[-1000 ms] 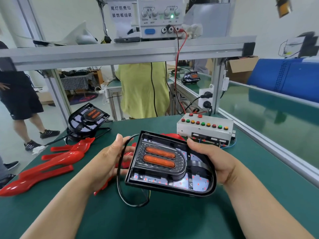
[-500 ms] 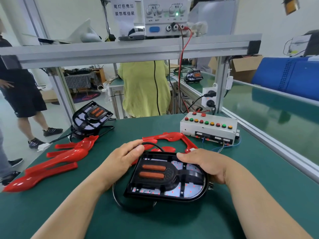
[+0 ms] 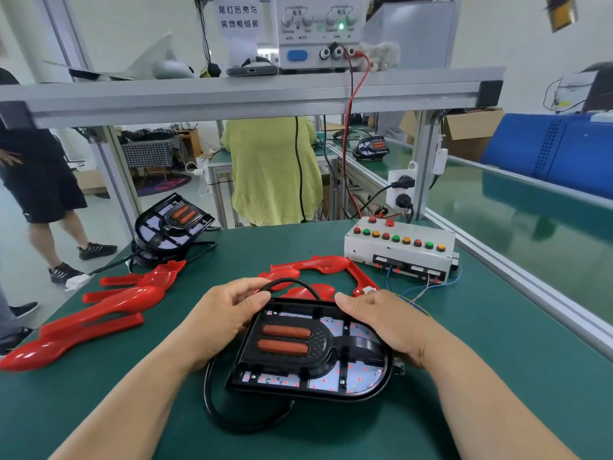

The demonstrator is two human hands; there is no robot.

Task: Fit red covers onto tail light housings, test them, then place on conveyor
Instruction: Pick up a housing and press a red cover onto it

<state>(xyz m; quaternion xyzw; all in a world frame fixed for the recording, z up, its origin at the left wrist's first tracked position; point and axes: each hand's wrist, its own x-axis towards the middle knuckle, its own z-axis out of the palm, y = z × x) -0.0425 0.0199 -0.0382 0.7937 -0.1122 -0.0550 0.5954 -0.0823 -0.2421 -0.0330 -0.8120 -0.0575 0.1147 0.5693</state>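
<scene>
Left grip (image 3: 229, 313) clamped on the far left corner of the tail light housing (image 3: 311, 356), fingers curled over its edge at about 10 o'clock of the part. Right grip (image 3: 388, 323) clamped on the far right edge: thumb on the rim at 1 o'clock, fingers wrapped round the side at 3 o'clock.

Housing lay flat and face up on the green tabletop (image 3: 497, 376), centre of view. Two orange strips and boards dotted with red lights were exposed.

Black cable (image 3: 212, 400) looped on the tabletop at 7 o'clock of the housing. A further stretch arched past the left fingertips at 11 o'clock.

Surroundings, taken from the housing:
- Red cover (image 3: 335, 262) at 12 o'clock, just beyond the far edge, partly hidden by both hands.
- Pile of red covers (image 3: 126, 298) at 9 o'clock, well apart.
- Second housing (image 3: 172, 224) at 11 o'clock, tilted, near the far left edge of the tabletop.
- Switch box (image 3: 398, 254) with coloured buttons at 1 o'clock.
- Conveyor (image 3: 530, 227) at 3 o'clock, beyond the side rail.
- Power supply (image 3: 318, 28) on the shelf (image 3: 232, 97) at 12 o'clock, green lamp lit, red lead hanging down.
</scene>
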